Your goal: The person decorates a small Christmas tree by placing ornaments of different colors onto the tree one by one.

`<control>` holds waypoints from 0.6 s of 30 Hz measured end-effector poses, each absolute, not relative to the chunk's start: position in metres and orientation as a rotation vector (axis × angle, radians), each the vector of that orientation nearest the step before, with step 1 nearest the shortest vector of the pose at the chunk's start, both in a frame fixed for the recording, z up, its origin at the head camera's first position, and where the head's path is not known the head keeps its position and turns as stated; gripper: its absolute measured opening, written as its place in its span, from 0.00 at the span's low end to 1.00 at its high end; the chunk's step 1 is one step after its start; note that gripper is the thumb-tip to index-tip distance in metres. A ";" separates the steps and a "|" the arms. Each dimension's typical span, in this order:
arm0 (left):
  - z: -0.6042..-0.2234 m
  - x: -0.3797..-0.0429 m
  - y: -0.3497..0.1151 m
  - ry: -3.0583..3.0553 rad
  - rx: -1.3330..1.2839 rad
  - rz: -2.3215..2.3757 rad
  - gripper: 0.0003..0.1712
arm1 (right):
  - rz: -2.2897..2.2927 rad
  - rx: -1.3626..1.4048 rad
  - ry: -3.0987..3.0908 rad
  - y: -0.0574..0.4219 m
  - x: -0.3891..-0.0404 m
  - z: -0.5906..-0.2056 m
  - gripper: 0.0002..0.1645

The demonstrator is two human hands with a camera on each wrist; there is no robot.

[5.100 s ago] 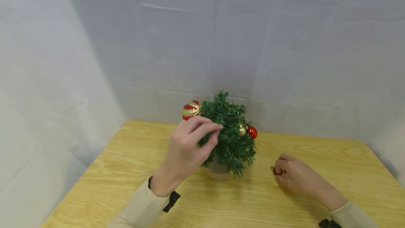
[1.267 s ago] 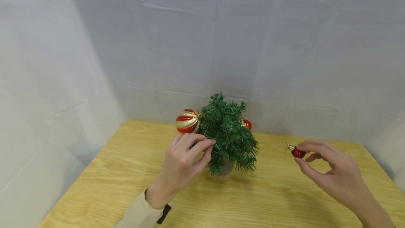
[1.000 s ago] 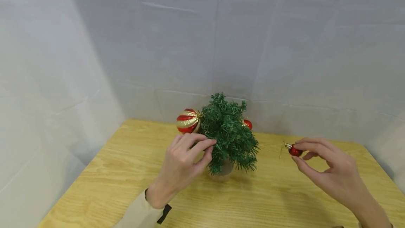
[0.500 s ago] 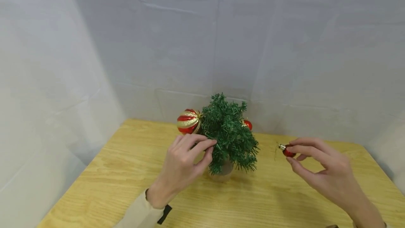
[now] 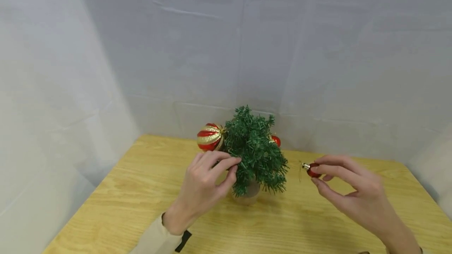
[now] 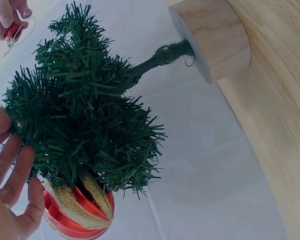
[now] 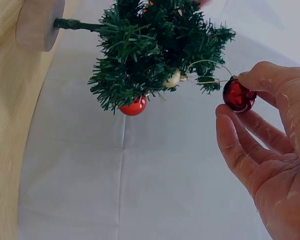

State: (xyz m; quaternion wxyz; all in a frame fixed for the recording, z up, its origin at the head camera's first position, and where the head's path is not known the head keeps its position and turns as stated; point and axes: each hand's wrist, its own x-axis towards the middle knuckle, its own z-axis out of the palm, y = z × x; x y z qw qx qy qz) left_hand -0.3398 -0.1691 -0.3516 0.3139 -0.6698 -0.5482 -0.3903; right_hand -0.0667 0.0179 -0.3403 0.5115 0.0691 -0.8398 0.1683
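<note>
A small artificial Christmas tree (image 5: 252, 148) stands on the table, its wooden base (image 6: 215, 40) showing in the left wrist view. My left hand (image 5: 206, 181) pinches a branch tip on the tree's near left side. To the right of the tree, my right hand (image 5: 353, 191) holds a shiny dark red bauble (image 7: 238, 94) between thumb and fingers. The bauble's silvery cap and thin gold thread loop (image 5: 301, 171) point toward the tree. On the tree's left hangs a large red-and-gold striped bauble (image 5: 210, 136). A red bauble (image 7: 133, 106) and a pale gold bauble (image 7: 173, 79) hang on its right.
The wooden table (image 5: 116, 203) extends around the tree on both sides. Behind it hangs a light grey cloth backdrop (image 5: 247, 50), with more white cloth (image 5: 46, 89) on the left.
My right hand picked the dark red bauble up from the table and is now moving it left toward the tree. My left hand went lower on the tree, then stayed put. The tree has turned slightly.
</note>
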 end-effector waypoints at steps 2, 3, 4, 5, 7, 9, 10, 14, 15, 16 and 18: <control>-0.352 -0.340 -0.169 -1.444 -1.766 -1.034 0.09 | 0.407 0.172 -2.018 0.016 -0.068 -0.340 0.18; -0.352 -0.340 -0.169 -1.443 -1.766 -1.038 0.09 | 0.407 0.173 -2.017 0.015 -0.069 -0.339 0.18; -0.352 -0.340 -0.169 -1.443 -1.767 -1.042 0.09 | 0.410 0.178 -2.014 0.014 -0.070 -0.339 0.18; -0.352 -0.340 -0.169 -1.441 -1.768 -1.049 0.09 | 0.412 0.180 -2.012 0.014 -0.071 -0.338 0.18; -0.353 -0.340 -0.169 -1.431 -1.771 -1.067 0.09 | 0.414 0.183 -2.010 0.012 -0.073 -0.338 0.17; -0.353 -0.340 -0.168 -1.415 -1.774 -1.091 0.09 | 0.417 0.186 -2.011 0.010 -0.075 -0.336 0.17; -0.353 -0.339 -0.168 -1.404 -1.776 -1.102 0.09 | 0.421 0.192 -2.012 0.009 -0.076 -0.336 0.17; -0.353 -0.337 -0.167 -1.358 -1.781 -1.141 0.08 | 0.436 0.222 -2.021 0.006 -0.082 -0.334 0.16; -0.353 -0.336 -0.167 -1.346 -1.781 -1.146 0.09 | 0.441 0.232 -2.021 0.005 -0.083 -0.334 0.16; -0.352 -0.335 -0.167 -1.335 -1.783 -1.151 0.09 | 0.447 0.240 -2.022 0.004 -0.085 -0.334 0.15; -0.351 -0.333 -0.167 -1.311 -1.786 -1.160 0.10 | 0.454 0.247 -2.023 0.002 -0.087 -0.334 0.15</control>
